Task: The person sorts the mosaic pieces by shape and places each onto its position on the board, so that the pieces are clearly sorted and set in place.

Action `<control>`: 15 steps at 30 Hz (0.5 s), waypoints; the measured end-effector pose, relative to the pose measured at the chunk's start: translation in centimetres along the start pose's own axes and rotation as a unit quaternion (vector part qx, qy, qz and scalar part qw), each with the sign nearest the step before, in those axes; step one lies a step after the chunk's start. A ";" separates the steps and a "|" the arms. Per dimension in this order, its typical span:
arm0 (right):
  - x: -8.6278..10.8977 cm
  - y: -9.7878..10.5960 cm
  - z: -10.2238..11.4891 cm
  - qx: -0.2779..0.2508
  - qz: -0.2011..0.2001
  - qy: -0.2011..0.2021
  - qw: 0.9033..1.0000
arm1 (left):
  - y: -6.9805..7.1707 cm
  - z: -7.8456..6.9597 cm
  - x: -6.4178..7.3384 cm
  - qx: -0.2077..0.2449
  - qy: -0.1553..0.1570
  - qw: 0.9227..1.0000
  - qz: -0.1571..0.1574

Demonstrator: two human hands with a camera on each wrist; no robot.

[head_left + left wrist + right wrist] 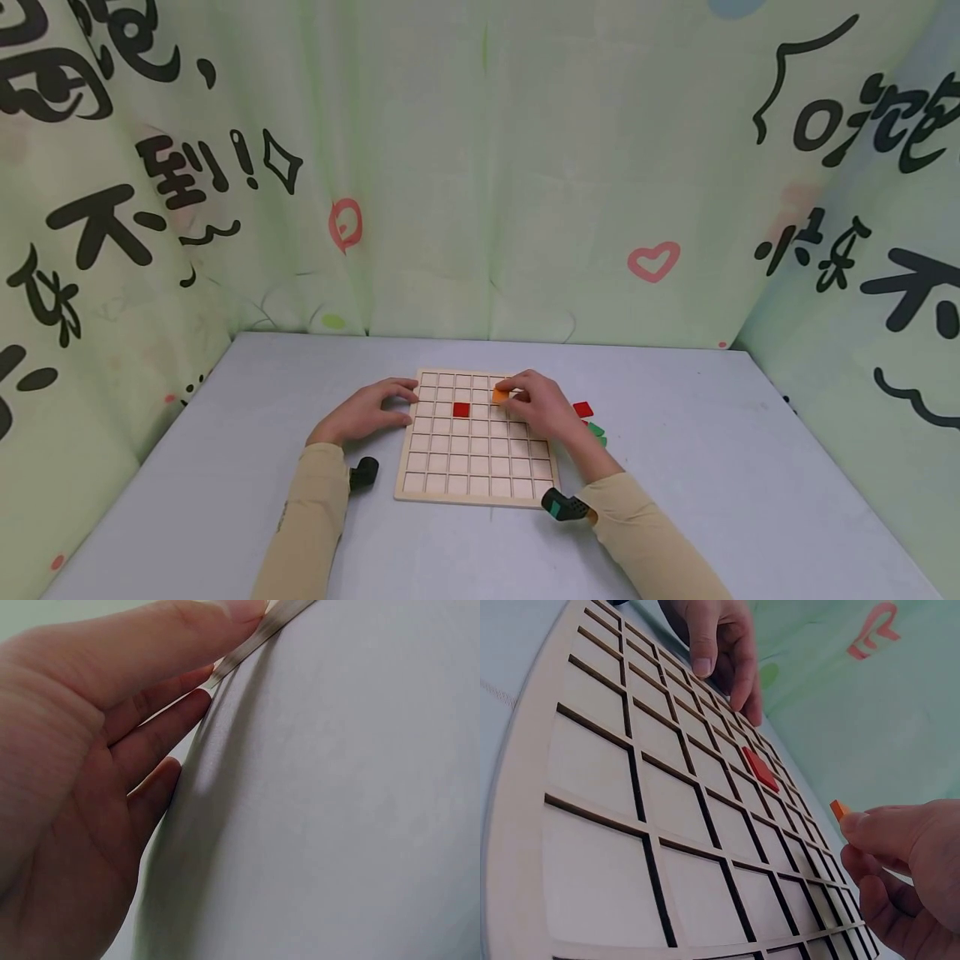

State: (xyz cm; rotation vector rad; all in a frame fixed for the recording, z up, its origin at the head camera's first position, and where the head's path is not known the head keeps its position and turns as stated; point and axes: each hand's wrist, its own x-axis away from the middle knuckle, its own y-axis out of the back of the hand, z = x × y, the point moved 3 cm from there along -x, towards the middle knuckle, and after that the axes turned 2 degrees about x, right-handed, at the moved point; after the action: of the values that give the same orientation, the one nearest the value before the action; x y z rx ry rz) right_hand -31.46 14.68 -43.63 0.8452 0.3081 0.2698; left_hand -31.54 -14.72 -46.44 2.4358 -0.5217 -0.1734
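Note:
A wooden grid board of square cells lies on the table. My right hand pinches an orange square tile between thumb and fingertips, above the far right part of the grid. One red tile sits in a cell toward the upper middle of the board. At the board's left edge, my left hand touches the rim with its thumb and fingertips, the fingers loosely extended. In the left wrist view, the thumb and fingers meet the thin board edge.
Just right of the board lie a loose red tile and green tiles, partly hidden by the right arm. The white table ends at a printed curtain behind and at both sides.

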 end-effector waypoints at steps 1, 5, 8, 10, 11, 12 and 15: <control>0.0 -0.1 0.0 0.000 0.001 -0.002 1.000 | 0.0 0.0 0.0 0.001 0.000 1.000 0.000; -0.1 -0.3 0.1 0.000 0.003 -0.010 1.000 | 0.0 0.0 0.0 0.004 0.004 1.000 0.001; -0.1 -0.3 0.2 0.004 0.004 -0.014 1.000 | -0.1 -0.1 0.0 0.005 0.005 1.000 0.001; -0.1 -0.4 0.4 0.005 0.006 -0.015 1.000 | -0.1 -0.1 0.0 0.005 0.002 1.000 0.001; 0.0 -0.4 0.5 0.005 0.007 -0.015 1.000 | -0.1 -0.2 0.0 0.005 0.002 1.000 0.001; 0.0 -0.4 0.5 0.005 0.009 -0.013 1.000 | 0.0 -0.2 0.0 0.005 0.001 1.000 0.000; 0.1 -0.6 0.6 0.005 0.013 -0.009 1.000 | 0.0 -0.2 0.0 0.003 -0.001 1.000 0.002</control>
State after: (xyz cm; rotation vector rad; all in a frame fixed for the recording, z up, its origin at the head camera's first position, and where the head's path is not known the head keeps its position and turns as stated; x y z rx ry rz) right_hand -31.05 13.86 -43.73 0.8610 0.2828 0.2856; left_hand -31.48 -14.60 -46.33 2.4407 -0.5275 -0.1720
